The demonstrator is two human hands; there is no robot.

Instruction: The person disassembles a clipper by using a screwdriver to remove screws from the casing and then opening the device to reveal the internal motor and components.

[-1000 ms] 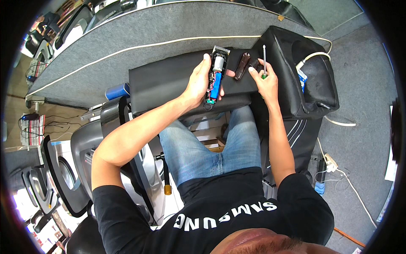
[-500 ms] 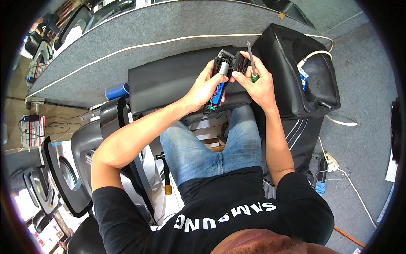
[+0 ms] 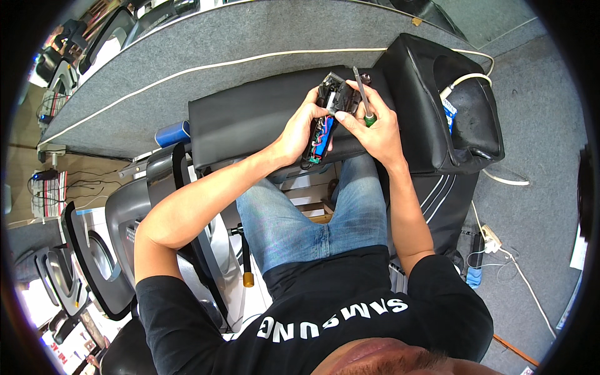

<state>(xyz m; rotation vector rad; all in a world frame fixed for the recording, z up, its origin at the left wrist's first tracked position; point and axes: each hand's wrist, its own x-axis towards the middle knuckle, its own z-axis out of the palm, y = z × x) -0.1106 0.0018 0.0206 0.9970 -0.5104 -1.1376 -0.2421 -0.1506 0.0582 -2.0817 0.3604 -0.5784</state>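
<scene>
My left hand (image 3: 295,130) is closed round an opened hair clipper (image 3: 321,145). Its lower half lies bare, showing a blue battery and coloured wires, and the blade end points away from me. A black plastic cover piece (image 3: 342,99) lies over the clipper's upper part, where the silver motor is now mostly hidden. My right hand (image 3: 381,132) pinches this piece with the thumb on its lower edge. The same hand keeps a screwdriver (image 3: 362,90) between its fingers, green handle low and metal shaft pointing away. Some fingertips are hidden behind the clipper.
Under the hands is a black padded bench (image 3: 250,109), with a bulky black cushioned block (image 3: 412,100) at its right. A blue cylinder (image 3: 173,134) lies by its left end. A white cable (image 3: 250,61) crosses the grey surface beyond. Grey-black chairs (image 3: 128,209) stand at left.
My right hand has moved left and brought the black cover piece from beside the clipper onto its upper part, covering the motor. The screwdriver has shifted left and tilted with it.
</scene>
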